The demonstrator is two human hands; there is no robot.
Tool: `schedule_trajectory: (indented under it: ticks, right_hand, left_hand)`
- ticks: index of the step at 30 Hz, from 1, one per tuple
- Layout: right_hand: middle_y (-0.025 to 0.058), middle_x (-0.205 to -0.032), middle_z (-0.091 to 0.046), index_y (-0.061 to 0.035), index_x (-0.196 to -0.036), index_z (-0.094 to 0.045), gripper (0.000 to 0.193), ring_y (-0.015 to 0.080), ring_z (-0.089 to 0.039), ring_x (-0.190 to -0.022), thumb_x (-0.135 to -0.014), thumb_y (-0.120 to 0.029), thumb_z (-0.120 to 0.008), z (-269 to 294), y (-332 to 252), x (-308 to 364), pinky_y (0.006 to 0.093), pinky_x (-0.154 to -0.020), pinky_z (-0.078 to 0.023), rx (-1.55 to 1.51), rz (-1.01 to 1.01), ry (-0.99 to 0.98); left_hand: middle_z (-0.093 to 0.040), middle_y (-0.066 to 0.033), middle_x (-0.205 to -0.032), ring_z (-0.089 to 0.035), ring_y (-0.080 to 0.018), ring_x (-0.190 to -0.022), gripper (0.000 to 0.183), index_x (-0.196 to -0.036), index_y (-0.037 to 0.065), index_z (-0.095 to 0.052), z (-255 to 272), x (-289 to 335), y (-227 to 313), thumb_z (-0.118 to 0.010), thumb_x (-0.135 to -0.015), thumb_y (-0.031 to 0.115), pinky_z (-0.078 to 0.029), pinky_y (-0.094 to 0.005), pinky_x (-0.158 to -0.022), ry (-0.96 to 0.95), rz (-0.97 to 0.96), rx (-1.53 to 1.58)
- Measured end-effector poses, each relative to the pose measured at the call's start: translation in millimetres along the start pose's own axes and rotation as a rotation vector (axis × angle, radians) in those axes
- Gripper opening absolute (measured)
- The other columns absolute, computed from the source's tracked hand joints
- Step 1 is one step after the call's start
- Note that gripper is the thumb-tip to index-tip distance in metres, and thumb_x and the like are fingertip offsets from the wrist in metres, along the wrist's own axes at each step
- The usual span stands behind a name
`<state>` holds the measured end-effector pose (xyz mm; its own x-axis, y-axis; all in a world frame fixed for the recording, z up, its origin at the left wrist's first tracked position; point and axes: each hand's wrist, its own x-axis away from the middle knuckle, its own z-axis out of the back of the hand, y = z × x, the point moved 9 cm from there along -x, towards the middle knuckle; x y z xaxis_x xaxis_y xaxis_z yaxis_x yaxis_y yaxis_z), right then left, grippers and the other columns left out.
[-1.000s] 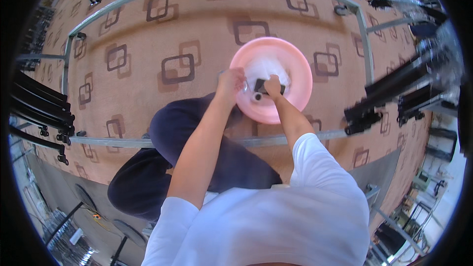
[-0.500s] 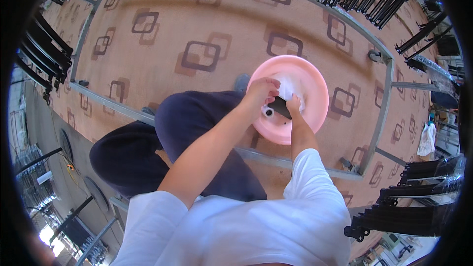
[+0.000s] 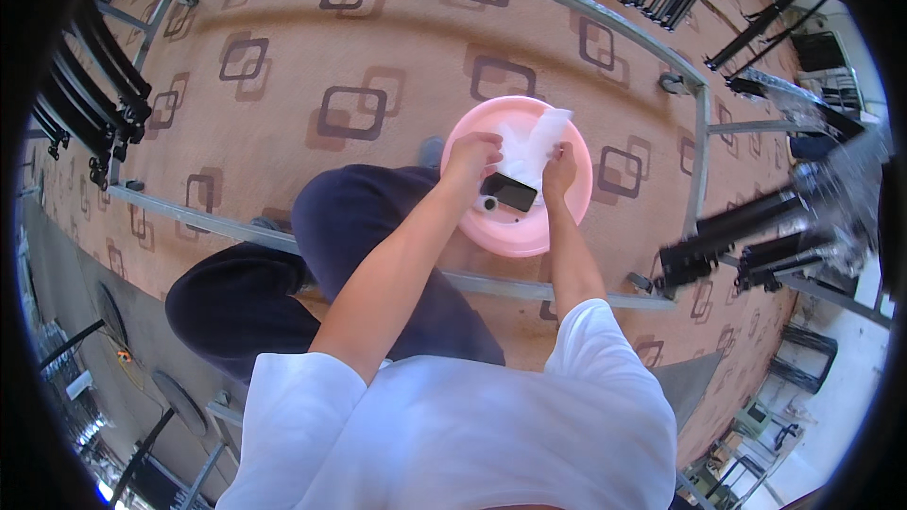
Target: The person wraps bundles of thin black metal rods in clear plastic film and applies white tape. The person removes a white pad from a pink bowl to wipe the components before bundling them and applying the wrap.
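Observation:
A round pink plastic surface with a raised rim (image 3: 518,238) stands in front of me. A crumpled white tissue (image 3: 529,146) spreads over its middle, with one strip standing up toward the far right. My left hand (image 3: 472,159) has curled fingers pinched at the tissue's left edge. On the opposite side, my right hand (image 3: 559,170) grips it with closed fingers. Below the tissue lies a black smartphone (image 3: 510,193), apart from both hands. Beside the phone's left end sits a small white ring-shaped piece with a dark centre (image 3: 488,204).
A grey metal frame on casters (image 3: 704,151) surrounds the patterned brown floor covering (image 3: 359,113). Black metal parts hang at the left (image 3: 99,94); more, wrapped in clear plastic (image 3: 784,227), jut in at the right. My bent knee (image 3: 350,217) is left of the pink surface.
The tissue is opened out wider, with a strip now raised. My hands have moved farther apart, uncovering the smartphone. My view has shifted, moving the surroundings across the picture.

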<state>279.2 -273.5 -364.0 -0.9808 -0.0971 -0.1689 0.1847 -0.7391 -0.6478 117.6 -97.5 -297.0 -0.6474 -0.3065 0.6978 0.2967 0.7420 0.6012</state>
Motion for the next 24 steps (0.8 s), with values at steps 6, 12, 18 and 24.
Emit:
schedule_trajectory:
  ticks: [6,12,18,24]
  right_hand:
    - [0.0033,-0.060,-0.051,-0.0027,-0.076,-0.058,0.017,0.0090,-0.048,-0.056,-0.069,0.002,-0.044,36,-92,-2,0.0230,-0.051,-0.037,-0.360,0.064,-0.503]
    - [-0.0015,-0.061,-0.047,-0.0005,-0.076,-0.058,0.014,0.0051,-0.043,-0.060,-0.070,0.002,-0.045,96,-266,53,0.0191,-0.052,-0.033,-0.577,0.344,-0.774]
    - [0.0012,-0.074,-0.053,0.0018,-0.085,-0.056,0.012,0.0068,-0.046,-0.068,-0.075,-0.006,-0.054,141,-390,123,0.0210,-0.060,-0.039,-0.761,0.512,-1.086]
    - [0.0018,-0.078,-0.053,0.0022,-0.081,-0.055,0.015,0.0060,-0.047,-0.073,-0.076,-0.012,-0.058,170,-509,159,0.0212,-0.065,-0.039,-0.610,0.828,-0.982]
  left_hand:
    - [-0.054,-0.0110,-0.093,-0.052,-0.0219,-0.086,0.030,-0.102,-0.001,-0.049,5,31,76,-0.046,-0.072,0.001,-0.042,-0.0298,-0.076,0.211,-0.617,-0.338]
    - [-0.059,-0.0138,-0.083,-0.057,-0.0217,-0.077,0.031,-0.102,-0.001,-0.051,9,138,191,-0.059,-0.073,0.008,-0.045,-0.0299,-0.069,0.174,-1.275,-0.994]
    - [-0.055,0.0002,-0.074,-0.049,-0.0059,-0.069,0.018,-0.085,0.001,-0.054,49,241,201,-0.062,-0.075,0.013,-0.041,-0.0218,-0.060,-0.363,-0.688,-0.560]
    - [-0.055,-0.0003,-0.071,-0.047,-0.0061,-0.065,0.014,-0.082,0.000,-0.055,114,329,265,-0.059,-0.077,0.012,-0.039,-0.0222,-0.057,0.104,-1.040,-0.541]
